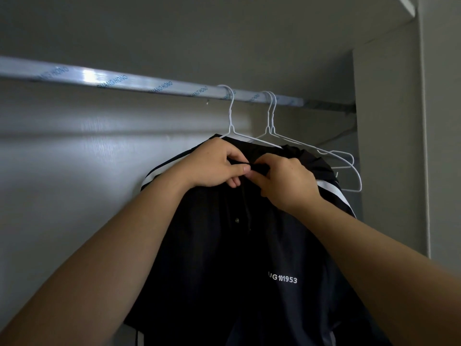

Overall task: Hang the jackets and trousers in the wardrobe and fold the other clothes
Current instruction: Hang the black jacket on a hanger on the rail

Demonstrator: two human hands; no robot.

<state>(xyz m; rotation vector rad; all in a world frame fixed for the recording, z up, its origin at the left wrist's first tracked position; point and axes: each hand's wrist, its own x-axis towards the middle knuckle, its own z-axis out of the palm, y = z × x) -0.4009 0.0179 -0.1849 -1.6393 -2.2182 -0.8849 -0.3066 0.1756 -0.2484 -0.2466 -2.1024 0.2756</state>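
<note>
Black jacket [224, 258] hangs on a white wire hanger [230, 121] hooked over the wardrobe rail [149, 83], right of centre. Left hand [212, 166] and right hand [287, 181] are both curled, pinching collar fabric at the neck. Risk: an uneven tug there slides a shoulder off the thin wire or lifts the hook off the rail. Two empty hangers [270, 113] just beside could snag. Chest print reads "UG 101953"; rail wrap repeats "…ANG HONG".

The only camera sits on the head and looks forward and a little upward into the wardrobe [389, 151], from below the rail [149, 84]. It is near the jacket [249, 250], which fills the lower middle.
</note>
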